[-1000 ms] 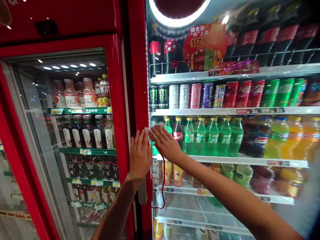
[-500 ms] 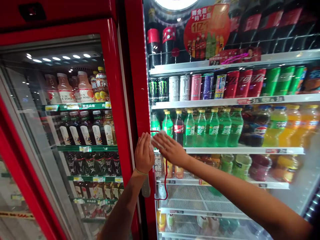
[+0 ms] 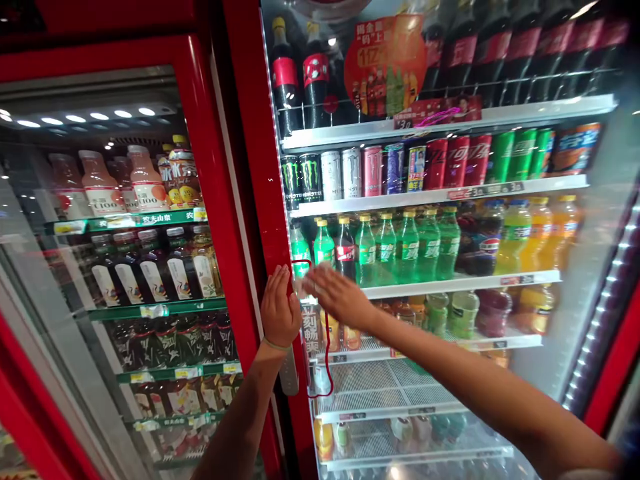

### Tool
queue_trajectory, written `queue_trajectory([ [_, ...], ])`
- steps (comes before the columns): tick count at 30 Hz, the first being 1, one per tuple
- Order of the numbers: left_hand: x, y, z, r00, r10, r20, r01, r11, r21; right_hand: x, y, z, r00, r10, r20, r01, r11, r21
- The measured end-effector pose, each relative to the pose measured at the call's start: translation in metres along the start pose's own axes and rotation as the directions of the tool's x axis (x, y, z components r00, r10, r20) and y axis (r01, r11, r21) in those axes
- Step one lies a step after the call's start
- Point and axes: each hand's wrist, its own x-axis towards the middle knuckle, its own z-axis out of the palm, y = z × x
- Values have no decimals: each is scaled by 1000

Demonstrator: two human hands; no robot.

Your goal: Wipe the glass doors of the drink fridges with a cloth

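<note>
A small white cloth [image 3: 300, 288], blurred, lies under the right hand [image 3: 337, 298] against the glass door [image 3: 400, 393] of the cooler, just beside the red door frame [image 3: 253, 167], where the left hand [image 3: 278, 308] rests flat; a thin red cord [image 3: 327, 360] hangs looped below.

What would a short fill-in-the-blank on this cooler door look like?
The left hand presses on the red ____ of the cooler door. The silver handle sits below the ____ hand. Beyond the right hand, green soda bottles stand on the shelf ____ the Monster cans.
Missing words: frame; left; below.
</note>
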Motion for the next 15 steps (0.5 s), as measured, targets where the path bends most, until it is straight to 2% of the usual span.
queue_trajectory([
  [2,0,1,0,1000,14,21,-14,1000,9,-31,-11,8,992,-119,39,119,993,0],
  [4,0,2,1,999,28,41,-29,999,28,-31,9,-2,994,-95,55,99,993,-62],
  [6,0,3,1,998,40,54,-43,998,47,-5,50,-26,998,58,14,-55,987,-154],
  [8,1,3,1,997,47,59,-50,997,59,25,84,-48,973,221,-66,-230,951,-206],
  [9,1,3,1,997,49,62,-53,997,62,33,92,-54,957,274,-97,-289,934,-211],
  [11,2,3,1,996,48,69,-53,996,67,28,83,-49,951,288,-113,-305,933,-191],
  [13,2,2,1,996,40,77,-46,996,74,-3,49,-32,981,185,-62,-192,970,-146],
  [15,2,3,2,995,37,95,-45,996,83,-39,14,-15,999,30,24,-28,996,-89],
])
